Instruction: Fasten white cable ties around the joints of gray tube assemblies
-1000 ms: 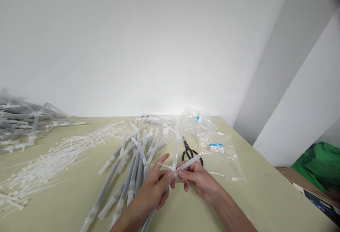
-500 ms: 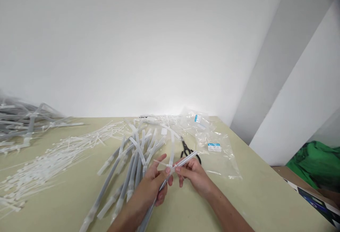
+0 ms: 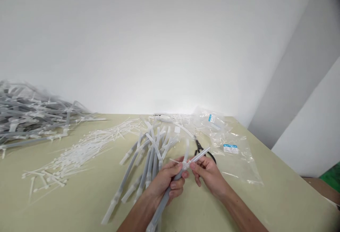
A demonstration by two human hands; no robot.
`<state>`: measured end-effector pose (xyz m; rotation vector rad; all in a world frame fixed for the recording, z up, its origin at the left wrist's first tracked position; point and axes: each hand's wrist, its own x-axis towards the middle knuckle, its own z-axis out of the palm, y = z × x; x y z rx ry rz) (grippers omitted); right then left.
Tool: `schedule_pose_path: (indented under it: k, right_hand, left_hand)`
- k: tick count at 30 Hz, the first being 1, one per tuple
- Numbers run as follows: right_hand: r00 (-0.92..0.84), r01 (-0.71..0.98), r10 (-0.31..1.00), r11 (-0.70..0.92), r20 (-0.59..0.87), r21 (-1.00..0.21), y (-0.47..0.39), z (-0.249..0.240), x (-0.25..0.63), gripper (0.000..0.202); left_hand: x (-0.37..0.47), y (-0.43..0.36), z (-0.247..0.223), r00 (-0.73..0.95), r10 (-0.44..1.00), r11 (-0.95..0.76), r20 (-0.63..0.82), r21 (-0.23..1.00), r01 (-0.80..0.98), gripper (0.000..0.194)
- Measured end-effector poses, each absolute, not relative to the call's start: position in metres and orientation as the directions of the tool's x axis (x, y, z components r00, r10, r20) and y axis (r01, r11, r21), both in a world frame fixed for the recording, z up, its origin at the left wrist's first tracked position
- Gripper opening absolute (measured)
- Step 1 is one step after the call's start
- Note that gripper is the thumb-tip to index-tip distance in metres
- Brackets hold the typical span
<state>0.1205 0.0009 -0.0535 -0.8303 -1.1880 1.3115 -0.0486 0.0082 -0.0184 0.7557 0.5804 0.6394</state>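
My left hand (image 3: 170,181) is closed around a grey tube (image 3: 162,203) just below its branching joint. Two translucent white tube ends (image 3: 203,153) fork away from that joint. A thin cable tie (image 3: 174,161) sticks out to the left at the fork. With thumb and fingers, my right hand (image 3: 208,173) pinches at the base of the right branch; whether it grips the tie or the tube is too small to tell. Similar branched tubes (image 3: 150,163) lie in a bundle left of my hands. Black scissors (image 3: 198,146) rest behind my right hand, partly covered.
Loose white cable ties (image 3: 82,152) spread over the left of the table (image 3: 268,186). A big heap of grey tube assemblies (image 3: 34,115) lies at the far left. Clear plastic bags (image 3: 240,161) with labels lie at the right, and a white wall (image 3: 170,47) stands behind.
The view has turned left, showing more of the tube heap. My left hand's fingers, partly spread before, now wrap the tube closely. My right hand remains at the fork.
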Motion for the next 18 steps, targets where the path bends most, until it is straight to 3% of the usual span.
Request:
schedule_pose_path:
  k: [2,4,8,11,18]
  right_hand:
    - [-0.106,-0.259,0.978,0.146,0.179,-0.955,0.001,-0.054,0.119,0.021]
    - [-0.093,-0.268,0.983,0.126,0.156,-0.955,0.002,-0.054,0.117,0.022]
    - [-0.078,-0.296,0.994,0.044,0.070,-0.954,0.001,-0.054,0.116,0.026]
    - [-0.073,-0.318,0.996,0.016,0.041,-0.948,0.000,-0.053,0.115,0.031]
    - [0.056,-0.443,0.998,-0.007,-0.036,-0.896,0.003,-0.044,0.131,0.028]
  left_hand:
    - [-0.048,0.009,-0.019,0.702,0.674,0.601,-0.229,0.723,-0.341,0.049]
    - [-0.046,0.007,-0.020,0.659,0.719,0.533,-0.220,0.783,-0.320,0.052]
    - [-0.041,-0.001,-0.018,0.431,0.898,0.155,-0.093,0.981,-0.112,0.068]
    - [-0.041,-0.004,-0.014,0.365,0.930,-0.034,0.032,0.999,0.000,0.068]
    - [-0.049,0.006,-0.009,0.480,0.839,0.352,-0.256,0.928,-0.122,0.063]
